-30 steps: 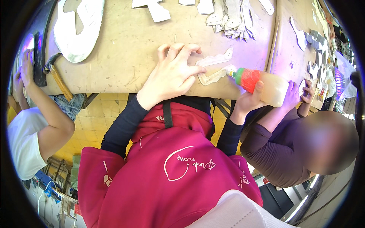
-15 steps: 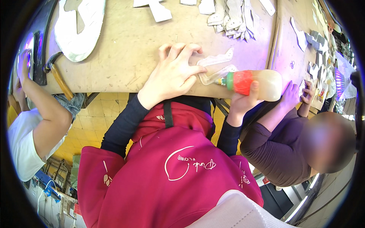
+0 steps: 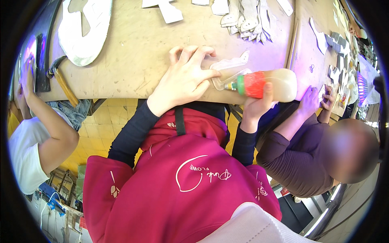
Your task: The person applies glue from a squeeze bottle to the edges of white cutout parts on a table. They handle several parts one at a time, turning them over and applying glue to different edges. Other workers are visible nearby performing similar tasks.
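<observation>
- Nearest, red apron (image 3: 182,182) filling the lower view, dark sleeves running up to both hands.
- Right hand (image 3: 255,106) wrapped around a squeeze bottle (image 3: 263,83) at the counter (image 3: 133,69) edge: cream body, red band, green collar, lying sideways, nozzle aimed left.
- Left hand (image 3: 184,79) spread flat, fingers pressing a pale cut piece (image 3: 229,69) just beside the nozzle.
- Beside, a neighbour's hand (image 3: 310,99) on the counter at right, a hammer (image 3: 60,83) at left.
- Farther off, a white sole-shaped piece (image 3: 83,30) and a heap of pale cut-outs (image 3: 245,18).
</observation>
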Tool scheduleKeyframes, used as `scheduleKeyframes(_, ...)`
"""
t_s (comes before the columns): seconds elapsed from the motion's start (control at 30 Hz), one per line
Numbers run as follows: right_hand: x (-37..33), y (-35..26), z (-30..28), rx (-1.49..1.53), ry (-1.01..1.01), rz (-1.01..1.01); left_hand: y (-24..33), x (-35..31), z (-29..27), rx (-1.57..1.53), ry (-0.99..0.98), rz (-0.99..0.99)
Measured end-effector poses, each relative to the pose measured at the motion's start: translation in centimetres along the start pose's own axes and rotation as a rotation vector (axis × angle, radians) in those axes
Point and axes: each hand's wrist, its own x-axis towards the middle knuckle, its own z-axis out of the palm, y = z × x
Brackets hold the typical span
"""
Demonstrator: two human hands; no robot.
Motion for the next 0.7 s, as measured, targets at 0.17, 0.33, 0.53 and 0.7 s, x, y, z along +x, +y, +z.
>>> scheduleKeyframes(0.17,1.6,-0.4,-0.7,0.059,0.084,-0.031,-0.1,-0.1,0.0,0.011,0.017,0.017)
scheduleKeyframes(0.33,1.9,-0.3,-1.1,-0.136,0.069,-0.217,0.0,0.0,0.0,0.003,0.014,0.009)
scheduleKeyframes(0.53,1.2,-0.4,-0.7,-0.228,-0.002,-0.258,0.0,-0.1,0.0,0.012,0.017,0.018)
scheduleKeyframes(0.7,0.5,-0.4,-0.4,-0.171,-0.011,-0.210,0.0,-0.1,0.0,0.018,0.014,0.015)
